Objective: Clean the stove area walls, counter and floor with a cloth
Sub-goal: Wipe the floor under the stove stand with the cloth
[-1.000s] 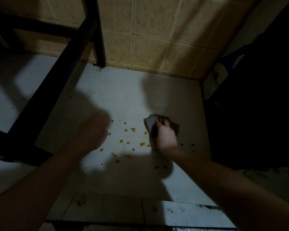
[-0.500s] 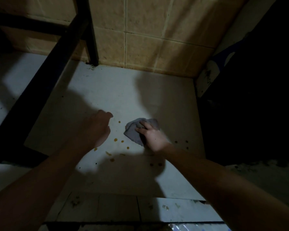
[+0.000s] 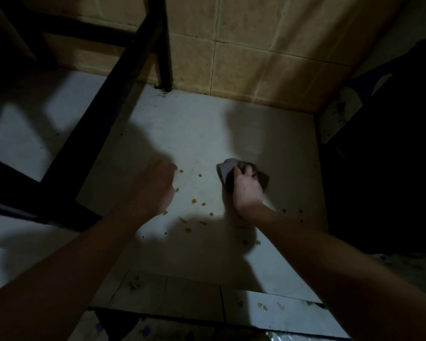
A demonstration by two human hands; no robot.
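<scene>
Both bare forearms are reaching forward and down, angling in toward each other. The left hand (image 3: pixel 155 188) is sitting knuckles up with its fingers curled under, holding nothing. The right hand (image 3: pixel 246 190) is lying palm down, fingers gripping a cloth (image 3: pixel 225 169).

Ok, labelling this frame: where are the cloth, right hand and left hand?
cloth (image 3: pixel 225 171): head view, its pale left corner.
right hand (image 3: pixel 246 193): head view, back of the hand.
left hand (image 3: pixel 155 190): head view, back of the hand.
</scene>
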